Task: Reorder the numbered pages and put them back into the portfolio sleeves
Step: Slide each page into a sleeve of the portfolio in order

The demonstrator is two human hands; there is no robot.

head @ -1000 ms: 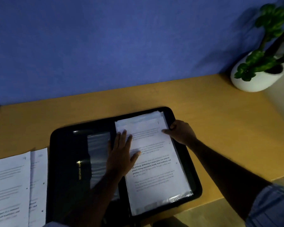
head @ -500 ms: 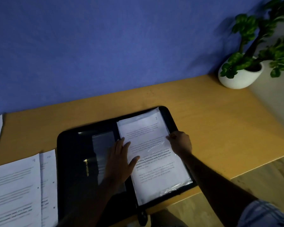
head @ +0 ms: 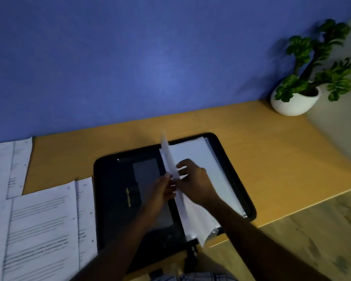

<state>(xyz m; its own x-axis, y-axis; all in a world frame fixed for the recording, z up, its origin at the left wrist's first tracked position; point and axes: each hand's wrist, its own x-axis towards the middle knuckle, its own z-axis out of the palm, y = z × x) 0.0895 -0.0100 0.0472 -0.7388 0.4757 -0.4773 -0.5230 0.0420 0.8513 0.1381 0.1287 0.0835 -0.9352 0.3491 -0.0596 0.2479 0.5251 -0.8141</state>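
A black zip portfolio [head: 114,199] lies open on the wooden desk [head: 272,149]. One clear sleeve with a printed page [head: 170,161] stands on edge over the spine, lifted off the stack of sleeves [head: 211,163] on the right half. My left hand [head: 160,191] and my right hand [head: 195,183] both pinch that upright sleeve near its middle, one from each side. Loose numbered pages [head: 39,230] lie on the desk to the left of the portfolio, with more pages [head: 6,169] further back at the left edge.
A white pot with a green plant [head: 298,98] stands at the desk's back right corner, against the blue wall. The desk's front edge runs diagonally at the right, with wood-look floor [head: 312,240] beyond it. A zip pull [head: 193,252] hangs at the portfolio's near edge.
The top sleeve lay flat under both hands; now it is lifted upright over the spine. My left hand left the page surface and my right hand left the sleeve's edge; both pinch it.
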